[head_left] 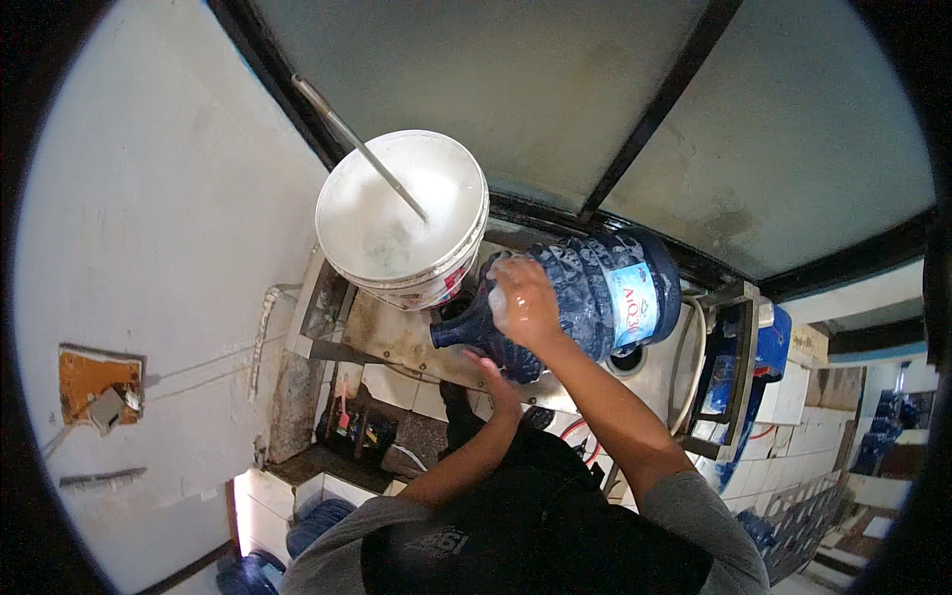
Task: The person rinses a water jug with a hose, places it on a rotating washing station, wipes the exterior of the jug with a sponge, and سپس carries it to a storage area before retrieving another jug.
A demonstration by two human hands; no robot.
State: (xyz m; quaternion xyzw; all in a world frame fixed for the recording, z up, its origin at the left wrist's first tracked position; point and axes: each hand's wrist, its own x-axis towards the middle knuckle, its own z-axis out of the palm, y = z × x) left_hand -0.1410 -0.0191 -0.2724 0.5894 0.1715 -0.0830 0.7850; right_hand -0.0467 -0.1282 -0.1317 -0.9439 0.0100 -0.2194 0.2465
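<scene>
A large blue translucent water jug (585,293) lies on its side over a metal counter, its neck to the left. White suds streak its ribbed wall, and a pale label wraps it near the base. My right hand (528,302) presses on the jug's shoulder from above with curled fingers. Foam covers those fingers, and whatever may be under them is hidden. Below the neck, my left hand (494,385) bears against the jug's near side and steadies it. Left of the jug stands a white bucket (332,243) of sudsy water, with a metal rod (362,149) leaning in it.
The worn counter (382,327) has a round hole (627,361) beside the jug. A pale hose (699,367) curves at its right end. Framed glass panels (476,89) rise behind, and a white wall (169,198) stands at left. More blue jugs (248,573) sit low at left.
</scene>
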